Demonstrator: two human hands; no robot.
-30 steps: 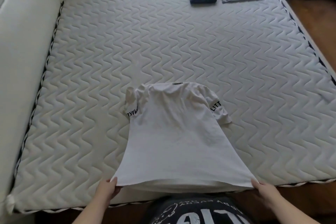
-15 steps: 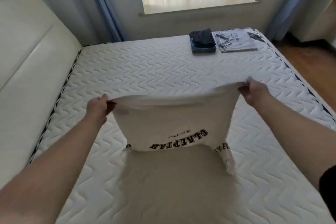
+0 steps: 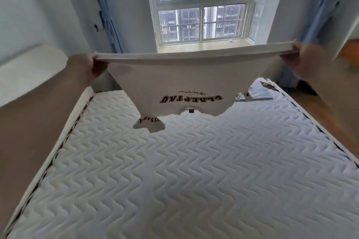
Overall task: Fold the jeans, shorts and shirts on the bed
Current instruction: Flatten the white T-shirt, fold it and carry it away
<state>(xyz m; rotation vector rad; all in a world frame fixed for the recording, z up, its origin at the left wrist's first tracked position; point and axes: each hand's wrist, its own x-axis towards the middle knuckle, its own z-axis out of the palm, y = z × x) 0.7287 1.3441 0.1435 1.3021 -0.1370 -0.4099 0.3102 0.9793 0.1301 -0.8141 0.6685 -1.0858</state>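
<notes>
Holding up soft white cotton T-shirt with black letters point(image 3: 186, 85) over quilted white bed point(image 3: 194, 170).
Left hand point(image 3: 91, 64) and right hand point(image 3: 303, 58) pinching hem corners tight; feeling light, floppy.

White printed shirt point(image 3: 186, 81) hangs upside down, hem stretched taut.

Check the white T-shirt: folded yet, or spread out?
Spread, not folded: the white T-shirt hangs upside down above the mattress, its hem stretched between left hand and right hand.

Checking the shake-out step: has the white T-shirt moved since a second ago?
Yes. The white T-shirt went up off the mattress, where it lay flat; both hands now hold it stretched in the air.
</notes>
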